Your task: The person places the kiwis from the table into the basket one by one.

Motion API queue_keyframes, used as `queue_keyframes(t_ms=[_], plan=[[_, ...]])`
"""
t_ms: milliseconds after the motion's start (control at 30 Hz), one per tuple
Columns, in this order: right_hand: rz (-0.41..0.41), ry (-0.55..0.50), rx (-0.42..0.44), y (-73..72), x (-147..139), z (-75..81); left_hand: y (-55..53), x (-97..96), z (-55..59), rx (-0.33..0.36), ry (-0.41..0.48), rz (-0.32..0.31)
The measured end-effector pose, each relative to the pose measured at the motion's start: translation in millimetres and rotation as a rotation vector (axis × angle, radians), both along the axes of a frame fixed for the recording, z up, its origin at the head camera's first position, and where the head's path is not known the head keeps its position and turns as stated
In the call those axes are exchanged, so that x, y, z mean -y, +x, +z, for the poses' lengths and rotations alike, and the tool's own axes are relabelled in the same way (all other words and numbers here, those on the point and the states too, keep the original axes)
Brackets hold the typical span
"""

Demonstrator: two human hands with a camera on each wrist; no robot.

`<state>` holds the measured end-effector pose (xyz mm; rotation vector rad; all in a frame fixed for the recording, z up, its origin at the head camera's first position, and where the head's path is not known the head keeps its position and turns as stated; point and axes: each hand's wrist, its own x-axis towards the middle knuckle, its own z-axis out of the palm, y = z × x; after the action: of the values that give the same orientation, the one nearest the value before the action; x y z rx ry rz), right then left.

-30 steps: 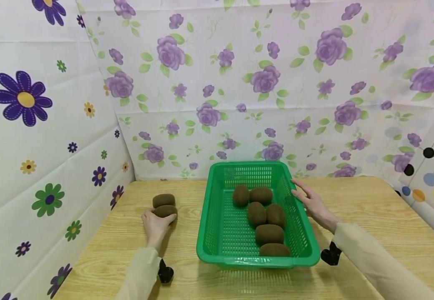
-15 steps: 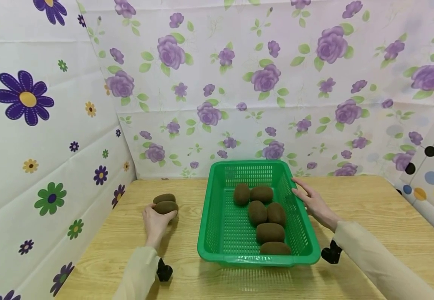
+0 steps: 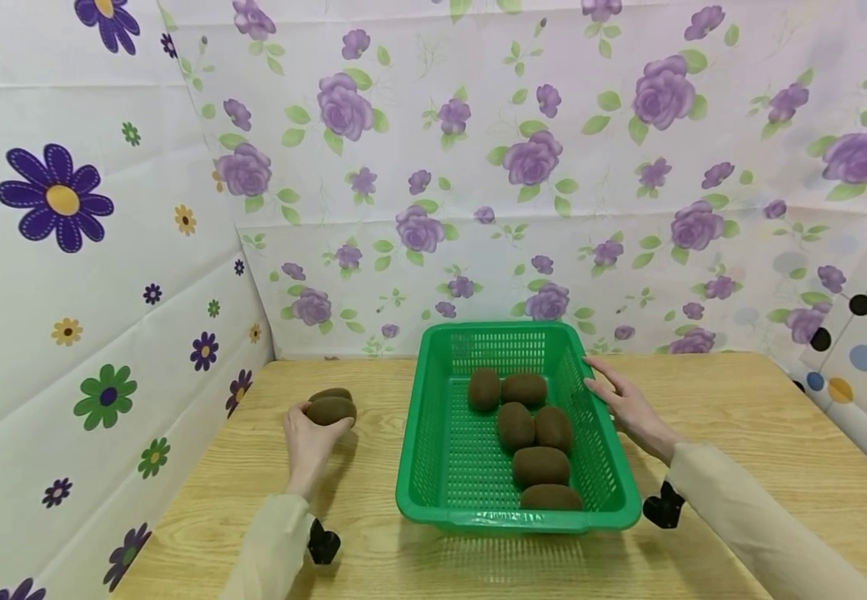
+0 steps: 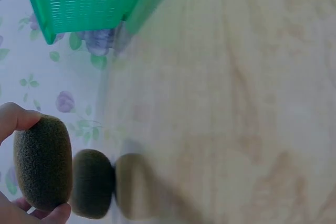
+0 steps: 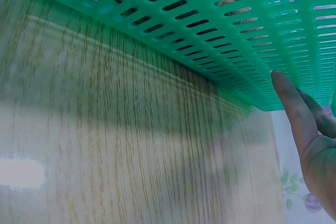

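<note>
My left hand pinches a brown fuzzy kiwi between thumb and fingers, left of the basket. In the left wrist view this held kiwi stands large in front of a second kiwi, with a dim reflection on the glossy tabletop beside it. From the head view the second kiwi is mostly hidden behind the held one. My right hand rests against the right side of the green basket, with straight fingers touching its slotted outer wall. Several kiwis lie inside, mostly toward the right.
The light wood table extends on both sides of the basket. A floral sheet hangs behind it, and another patterned sheet borders the left edge. Black wrist devices sit at both cuffs.
My left hand has raised its kiwi slightly, so it now covers more of the kiwi behind. The right hand and the basket keep their places.
</note>
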<state>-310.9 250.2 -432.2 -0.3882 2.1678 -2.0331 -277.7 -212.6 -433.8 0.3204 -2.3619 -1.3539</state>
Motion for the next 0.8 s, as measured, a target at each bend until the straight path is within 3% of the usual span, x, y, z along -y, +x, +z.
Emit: queue_keyframes(t_ms=[133, 300, 533, 700, 800], plan=[[-0.005, -0.002, 0.001, 0.1, -0.1, -0.2, -2.4, -1.3, 13.4, -0.058, -0.018, -0.020], [0.000, -0.007, 0.005, 0.6, 0.1, 0.3, -9.4, -6.3, 34.3, -0.106, -0.050, -0.115], [0.000, -0.018, 0.015, -0.7, -0.7, -0.5, -15.1, -16.7, 67.8, -0.110, -0.067, -0.408], [0.003, -0.014, 0.013, -1.4, -1.1, -1.6, -16.4, -23.7, 77.6, -0.062, -0.097, -0.611], [0.001, -0.002, 0.010, -0.4, -0.8, -1.0, -21.1, -27.1, 77.8, -0.051, -0.113, -0.719]])
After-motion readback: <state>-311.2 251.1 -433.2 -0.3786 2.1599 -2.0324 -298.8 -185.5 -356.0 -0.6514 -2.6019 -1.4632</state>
